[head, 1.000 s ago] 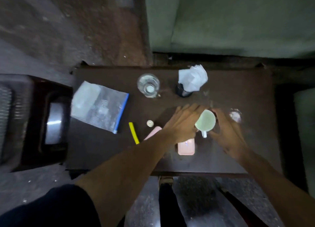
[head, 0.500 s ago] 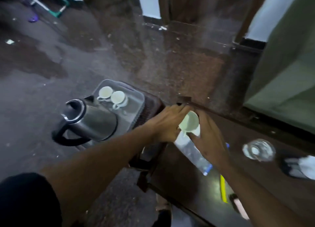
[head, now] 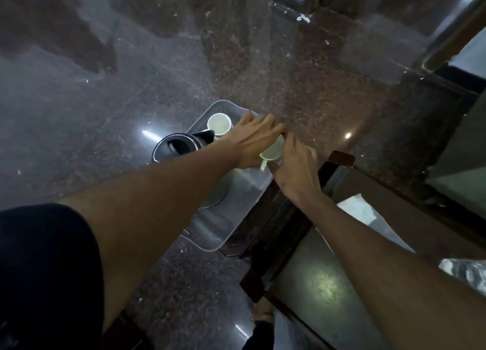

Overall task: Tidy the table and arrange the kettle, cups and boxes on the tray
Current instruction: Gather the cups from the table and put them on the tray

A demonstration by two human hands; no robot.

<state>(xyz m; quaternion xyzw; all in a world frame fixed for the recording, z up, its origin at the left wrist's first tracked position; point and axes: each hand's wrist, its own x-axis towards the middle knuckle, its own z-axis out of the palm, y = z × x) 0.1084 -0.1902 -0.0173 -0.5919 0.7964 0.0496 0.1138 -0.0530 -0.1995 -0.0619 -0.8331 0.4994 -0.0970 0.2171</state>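
- I am holding a pale cup (head: 272,149) between both hands: my left hand (head: 249,141) is wrapping it from nine o'clock, my right hand (head: 294,165) is closing on it from three o'clock, the fingers (head: 295,141) of both curled snug against its wall.
- A second ago this cup was sitting on the worktop (head: 315,278) among the clutter; now I am carrying it out over the clear tray (head: 231,218), which is lying at nine o'clock from the worktop's corner.
- The cup is tilting, its mouth turning toward me and its handle hanging at six o'clock; I cannot tell whether it is touching the tray yet.
- The kettle (head: 181,147) is already standing on the tray, with another cup (head: 219,123) at its one o'clock, partly hidden behind my left hand.
- I am judging that the cup belongs just beside that one, so levelling it before letting go seems the next need.
- A plastic bag (head: 360,213) is showing on the worktop at four o'clock from my hands, so tidying looks unfinished.
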